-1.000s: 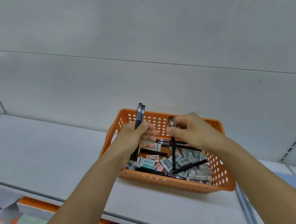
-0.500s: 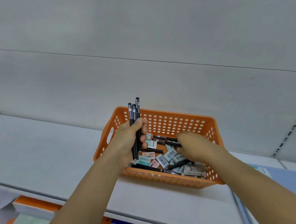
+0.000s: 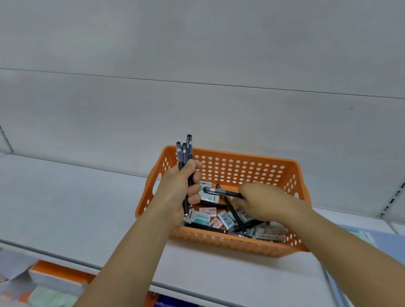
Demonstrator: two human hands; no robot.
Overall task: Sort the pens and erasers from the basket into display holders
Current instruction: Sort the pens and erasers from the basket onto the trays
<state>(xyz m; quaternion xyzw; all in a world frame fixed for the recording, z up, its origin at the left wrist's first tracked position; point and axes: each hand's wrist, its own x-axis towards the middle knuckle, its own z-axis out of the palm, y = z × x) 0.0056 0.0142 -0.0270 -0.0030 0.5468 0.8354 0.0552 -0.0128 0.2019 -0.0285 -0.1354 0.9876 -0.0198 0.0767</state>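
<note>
An orange perforated basket (image 3: 239, 166) stands on a white shelf and holds several black pens and small boxed erasers (image 3: 225, 219). My left hand (image 3: 178, 190) is over the basket's left side and grips three black pens (image 3: 184, 152) upright, their caps sticking up above the rim. My right hand (image 3: 265, 202) is inside the basket and holds one black pen (image 3: 220, 192) roughly level, its clear cap pointing left towards my left hand. No display holder is in view.
The white shelf (image 3: 61, 203) runs left and right, backed by a grey panel wall. A light blue flat item (image 3: 393, 248) lies at the right edge. Below the shelf's front edge are orange and white packages (image 3: 56, 277).
My right hand passed its pen to the left hand, which went from two pens to three. The right hand then dipped into the basket and lifted another pen.
</note>
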